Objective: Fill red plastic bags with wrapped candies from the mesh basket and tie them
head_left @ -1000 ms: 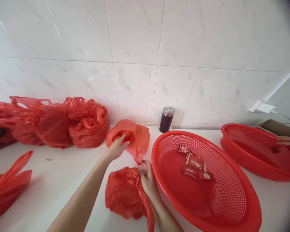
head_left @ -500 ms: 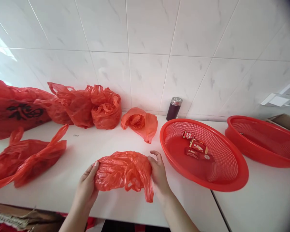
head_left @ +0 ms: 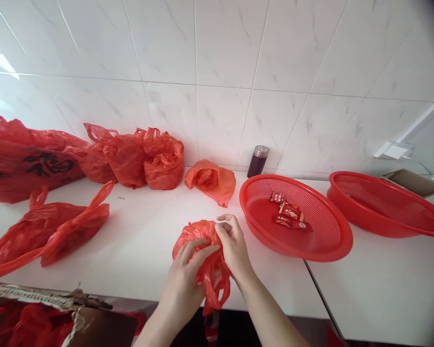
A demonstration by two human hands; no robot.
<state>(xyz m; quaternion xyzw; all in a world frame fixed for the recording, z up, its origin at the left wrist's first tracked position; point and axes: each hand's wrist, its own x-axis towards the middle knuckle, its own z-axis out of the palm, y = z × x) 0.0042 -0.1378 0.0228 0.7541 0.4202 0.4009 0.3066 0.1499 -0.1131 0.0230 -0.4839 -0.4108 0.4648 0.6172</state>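
Observation:
A crumpled red plastic bag [head_left: 198, 230] is bunched up between my two hands above the front of the white table [head_left: 141, 246]. My left hand [head_left: 188, 270] lies over its front, fingers curled onto the plastic. On the bag's right side my right hand [head_left: 235, 246] grips the edge, thumb and fingers bent. The loose handles [head_left: 217, 289] hang down below between my wrists. Whatever the bag contains is hidden. Close to my right hand stands a red plastic basket [head_left: 253, 226] with several small red packets [head_left: 289, 212] in it.
Several filled red bags [head_left: 126, 161] line the wall, and a smaller open one [head_left: 220, 185] lies beside them. Two-handled bags [head_left: 58, 226] rest at left. A dark flask [head_left: 258, 163] and a second red basket [head_left: 376, 212] stand behind. A cardboard box [head_left: 101, 318] is at lower left.
My left hand has moved right, from the bag's left edge onto its front. The bag has gone from spread wide to bunched narrow. The view has shifted slightly, showing more of the cardboard box.

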